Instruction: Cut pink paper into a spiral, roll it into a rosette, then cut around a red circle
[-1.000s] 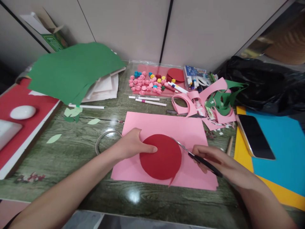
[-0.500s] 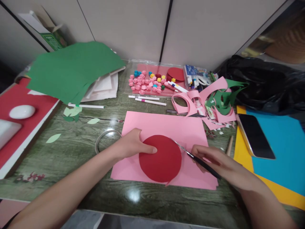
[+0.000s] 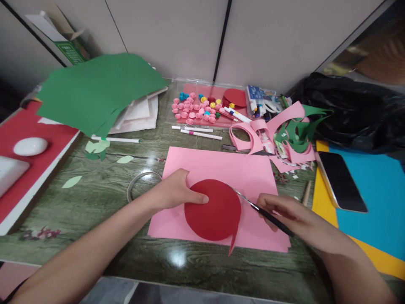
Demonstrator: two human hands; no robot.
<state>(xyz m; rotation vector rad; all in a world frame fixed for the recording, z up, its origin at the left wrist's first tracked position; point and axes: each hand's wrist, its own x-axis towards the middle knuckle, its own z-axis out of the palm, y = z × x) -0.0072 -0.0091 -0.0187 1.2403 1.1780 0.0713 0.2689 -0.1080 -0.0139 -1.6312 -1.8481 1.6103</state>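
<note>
A dark red paper disc lies over a pink sheet in the middle of the table. My left hand grips the disc at its left edge, thumb on top. My right hand is closed around the black handles of scissors, whose blades meet the disc's right edge. A thin red strip curls down from the disc's lower right rim.
Green paper sheets lie at the back left, and a tray of small coloured paper flowers with markers stands behind. Pink and green scraps pile at the right, beside a phone on blue and yellow paper. A tape ring lies left of the pink sheet.
The cut strip at the disc's lower right has grown longer and hangs further down. Both hands have stayed almost in place.
</note>
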